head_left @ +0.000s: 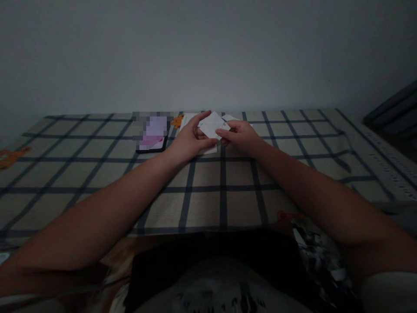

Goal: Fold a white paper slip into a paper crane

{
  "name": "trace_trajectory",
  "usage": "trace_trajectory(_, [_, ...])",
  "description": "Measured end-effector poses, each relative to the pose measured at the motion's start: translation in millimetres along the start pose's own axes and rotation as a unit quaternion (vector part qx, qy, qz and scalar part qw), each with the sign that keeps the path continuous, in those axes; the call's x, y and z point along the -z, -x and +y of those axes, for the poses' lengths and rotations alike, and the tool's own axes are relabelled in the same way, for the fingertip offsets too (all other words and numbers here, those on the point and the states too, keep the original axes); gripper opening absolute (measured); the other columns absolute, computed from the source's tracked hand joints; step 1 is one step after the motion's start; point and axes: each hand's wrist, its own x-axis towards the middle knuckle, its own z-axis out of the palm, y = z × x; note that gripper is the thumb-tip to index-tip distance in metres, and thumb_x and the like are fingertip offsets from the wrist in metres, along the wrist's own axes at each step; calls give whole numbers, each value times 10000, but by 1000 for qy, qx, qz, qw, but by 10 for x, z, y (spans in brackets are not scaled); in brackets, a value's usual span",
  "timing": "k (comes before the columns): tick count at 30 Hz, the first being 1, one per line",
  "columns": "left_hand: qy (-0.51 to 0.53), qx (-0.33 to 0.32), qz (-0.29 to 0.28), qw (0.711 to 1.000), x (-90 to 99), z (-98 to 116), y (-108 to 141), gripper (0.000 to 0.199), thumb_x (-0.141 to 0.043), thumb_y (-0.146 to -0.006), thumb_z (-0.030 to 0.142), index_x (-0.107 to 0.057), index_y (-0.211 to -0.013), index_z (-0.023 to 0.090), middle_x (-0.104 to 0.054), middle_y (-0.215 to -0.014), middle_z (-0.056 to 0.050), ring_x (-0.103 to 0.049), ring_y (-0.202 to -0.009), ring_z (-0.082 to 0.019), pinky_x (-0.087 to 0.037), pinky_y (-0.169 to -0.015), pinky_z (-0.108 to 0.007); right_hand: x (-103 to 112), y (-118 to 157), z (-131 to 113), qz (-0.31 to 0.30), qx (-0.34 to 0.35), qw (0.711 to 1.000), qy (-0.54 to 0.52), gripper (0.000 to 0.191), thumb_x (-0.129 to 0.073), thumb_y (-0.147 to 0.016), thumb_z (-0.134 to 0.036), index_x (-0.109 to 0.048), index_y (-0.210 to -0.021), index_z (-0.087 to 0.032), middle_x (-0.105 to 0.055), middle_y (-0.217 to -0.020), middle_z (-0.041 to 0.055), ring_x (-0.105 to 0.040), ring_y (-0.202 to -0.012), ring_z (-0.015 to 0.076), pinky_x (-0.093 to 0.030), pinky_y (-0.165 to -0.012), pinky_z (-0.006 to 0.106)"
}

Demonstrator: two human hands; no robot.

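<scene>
I pinch the white paper (213, 123) with my left fingers (209, 142) and right fingers (224, 133), and it likely needs a light touch.

- The small marks on the folded white paper (213, 124), at centre, are too small to read; it hides some fingertips of the left hand (192, 137).
- That hand partly covers the flat white sheet (208, 150).
- Coarse pixels blur the dark-edged phone (153, 134), left of centre.
- The right edge crops a dark ridged object (395, 104).
- The left edge cuts an orange printed figure (12, 157).
</scene>
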Motion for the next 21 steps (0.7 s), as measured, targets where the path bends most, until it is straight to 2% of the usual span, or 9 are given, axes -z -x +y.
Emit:
trace_trajectory(4, [1,3,0,1000,9,11,12,978,-895,-623,172,-493,-1510,255,-697,-780,-10,-714,-655,-193,-556,-587,-270,-5,7,-18,-3,8,1000,-13,329,-746,-866,-475,-675,-848,-155,-649,-669,-3,-594,-624,125,-456,-592,253])
trace_trajectory(8, [-11,-1,21,1000,-13,-6,10,954,-905,-617,169,-532,-1491,258,-652,-709,19,-699,-667,-191,-535,-591,-264,7,8,-23,-11,1,1000,0,311,-746,-861,-461,-672,-845,-159,-656,-665,-1,-601,-635,136,-464,-606,262])
trace_trajectory(10, [-15,-9,41,999,-29,4,15,795,-891,-650,221,-613,-1395,242,-668,-737,15,-686,-676,-172,-534,-603,-254,14,7,-24,-17,6,1000,11,301,-742,-862,-447,-668,-824,-158,-660,-658,0,-602,-635,135,-454,-604,258])
trace_trajectory(13, [-18,-11,66,998,-33,52,29,377,-828,-748,371,-731,-1058,181,-718,-806,-17,-677,-704,-155,-552,-644,-256,8,4,-22,-29,13,999,9,288,-749,-852,-431,-663,-799,-162,-653,-649,-7,-596,-623,131,-432,-577,248])
trace_trajectory(14, [-23,-6,69,997,-29,70,34,317,-814,-767,408,-731,-961,171,-718,-786,-21,-668,-693,-151,-549,-642,-254,1,3,-22,-33,14,999,3,284,-754,-847,-427,-664,-798,-162,-649,-647,-10,-594,-619,129,-430,-570,245])
trace_trajectory(16, [-26,-3,73,997,-18,98,42,310,-812,-777,451,-714,-855,167,-716,-752,-22,-652,-671,-141,-544,-638,-249,-15,5,-23,-37,15,999,-13,286,-766,-838,-427,-668,-801,-161,-645,-645,-14,-593,-615,124,-441,-571,240])
trace_trajectory(21, [-9,-35,104,994,-22,107,49,309,-814,-781,462,-692,-823,182,-723,-765,-22,-639,-670,-132,-536,-629,-249,-34,27,-47,-46,-16,997,-51,335,-777,-846,-475,-682,-799,-157,-711,-709,21,-648,-660,129,-527,-639,249])
